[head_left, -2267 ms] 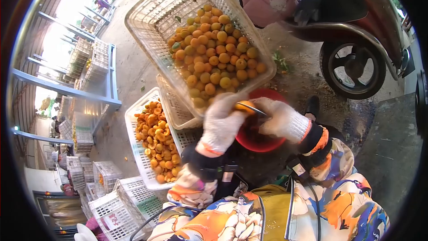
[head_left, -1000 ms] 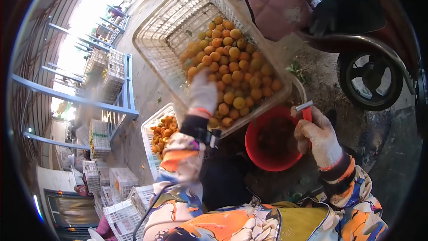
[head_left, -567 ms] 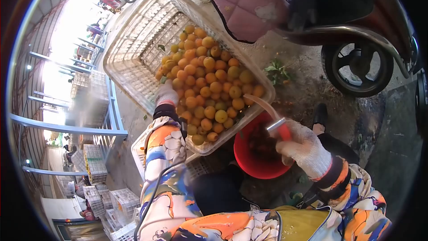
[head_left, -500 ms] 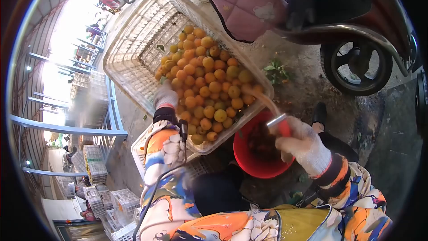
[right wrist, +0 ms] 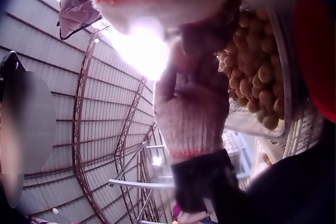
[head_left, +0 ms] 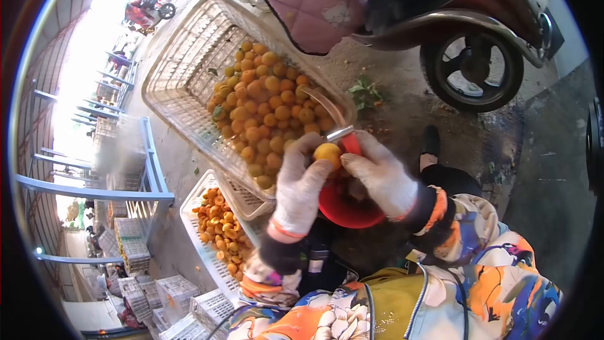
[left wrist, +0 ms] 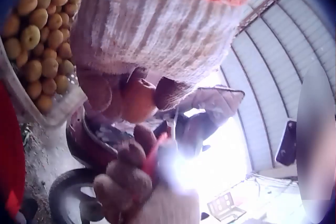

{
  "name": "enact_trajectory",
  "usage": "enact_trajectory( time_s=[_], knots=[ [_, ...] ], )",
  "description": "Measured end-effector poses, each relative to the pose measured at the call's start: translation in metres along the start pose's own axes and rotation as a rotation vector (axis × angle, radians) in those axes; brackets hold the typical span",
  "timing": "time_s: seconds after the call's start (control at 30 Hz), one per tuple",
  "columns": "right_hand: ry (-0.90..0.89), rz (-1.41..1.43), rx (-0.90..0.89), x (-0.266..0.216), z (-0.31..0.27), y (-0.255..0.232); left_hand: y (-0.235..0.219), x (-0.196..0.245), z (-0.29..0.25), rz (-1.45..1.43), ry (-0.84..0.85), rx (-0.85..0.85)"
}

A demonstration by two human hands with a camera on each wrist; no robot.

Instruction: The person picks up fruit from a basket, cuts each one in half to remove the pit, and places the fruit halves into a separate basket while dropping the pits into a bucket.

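In the head view the gloved left hand (head_left: 299, 186) pinches one orange-yellow fruit (head_left: 328, 153) between thumb and fingers. Close beside it, the gloved right hand (head_left: 384, 179) grips the red handle (head_left: 351, 143) of a curved blade (head_left: 324, 102) that points up and left. The left wrist view shows the held fruit (left wrist: 139, 100) under the left glove (left wrist: 152, 29). Both hands are over the near edge of a red bucket (head_left: 352, 211). Behind them a large white crate (head_left: 182, 113) holds many whole fruits (head_left: 261, 97). Halved fruits (head_left: 220, 226) lie in a lower crate (head_left: 189, 204).
A scooter's wheel (head_left: 472, 72) and a pink quilted cover (head_left: 308, 6) are at the upper right. Leaves (head_left: 365, 93) lie on the floor. Blue metal frames (head_left: 94, 192) and stacked crates (head_left: 173, 293) stand at the left. A dark shoe (head_left: 430, 140) is beyond the right hand.
The left hand has come out of the large crate with a fruit. The right hand has moved left with the blade, so both hands are now together. The head view has shifted.
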State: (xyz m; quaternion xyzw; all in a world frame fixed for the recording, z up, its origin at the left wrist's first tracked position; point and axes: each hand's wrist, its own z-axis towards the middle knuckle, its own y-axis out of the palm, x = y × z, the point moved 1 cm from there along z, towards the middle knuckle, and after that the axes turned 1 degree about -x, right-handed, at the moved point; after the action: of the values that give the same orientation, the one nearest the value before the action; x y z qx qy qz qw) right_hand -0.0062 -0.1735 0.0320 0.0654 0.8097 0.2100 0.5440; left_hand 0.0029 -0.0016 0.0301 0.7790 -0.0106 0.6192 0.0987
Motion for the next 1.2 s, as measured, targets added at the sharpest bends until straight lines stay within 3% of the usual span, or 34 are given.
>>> enact_trajectory(
  time_s=[0.07, 0.1, 0.13, 0.23, 0.3, 0.33, 0.4, 0.47, 0.53, 0.57, 0.7, 0.77, 0.87, 1.1, 1.2],
  knots=[
    [-0.057, 0.105, 0.009, 0.009, 0.002, 0.001, 0.023, -0.009, -0.009, 0.117, 0.157, 0.101],
    [-0.042, 0.267, 0.018, 0.015, 0.006, 0.002, 0.026, -0.015, -0.01, 0.172, 0.245, 0.051],
    [-0.048, 0.258, 0.02, 0.018, 0.009, 0.0, 0.023, -0.025, -0.007, 0.343, 0.377, 0.044],
    [0.012, 0.371, -0.039, 0.017, 0.011, -0.001, 0.022, -0.028, -0.003, 0.253, 0.298, 0.083],
    [0.104, 0.138, -0.062, 0.004, 0.011, -0.003, 0.022, -0.018, -0.002, -0.271, 0.117, 0.122],
    [0.103, 0.134, -0.064, 0.004, 0.015, -0.005, 0.018, -0.018, 0.002, -0.274, 0.119, 0.124],
    [-0.064, 0.006, -0.021, 0.005, 0.021, -0.008, 0.004, -0.017, 0.006, -0.421, 0.152, 0.048],
    [-0.046, -0.004, 0.007, 0.006, 0.024, -0.013, -0.011, -0.016, 0.008, -0.35, 0.131, 0.084],
    [-0.098, -0.223, -0.034, 0.004, 0.025, -0.013, -0.021, -0.019, 0.011, -0.496, 0.118, -0.017],
    [0.025, -0.209, -0.037, 0.0, 0.022, -0.01, -0.02, -0.019, 0.012, -0.494, 0.125, -0.012],
    [0.068, -0.16, -0.068, -0.009, 0.015, 0.0, -0.011, -0.011, 0.006, -0.551, 0.102, 0.027],
    [0.017, -0.356, -0.076, -0.006, 0.015, 0.001, -0.013, -0.014, 0.007, -0.498, 0.119, -0.008],
    [-0.103, -0.379, -0.102, 0.012, 0.021, -0.003, -0.012, -0.013, 0.005, -0.457, 0.111, -0.033],
    [-0.088, -0.435, -0.13, 0.007, 0.022, 0.001, -0.001, -0.011, 0.001, -0.46, 0.084, -0.025],
    [-0.01, -0.416, -0.229, 0.017, 0.027, -0.001, 0.0, -0.017, 0.001, -0.406, 0.05, 0.015]
  ],
)
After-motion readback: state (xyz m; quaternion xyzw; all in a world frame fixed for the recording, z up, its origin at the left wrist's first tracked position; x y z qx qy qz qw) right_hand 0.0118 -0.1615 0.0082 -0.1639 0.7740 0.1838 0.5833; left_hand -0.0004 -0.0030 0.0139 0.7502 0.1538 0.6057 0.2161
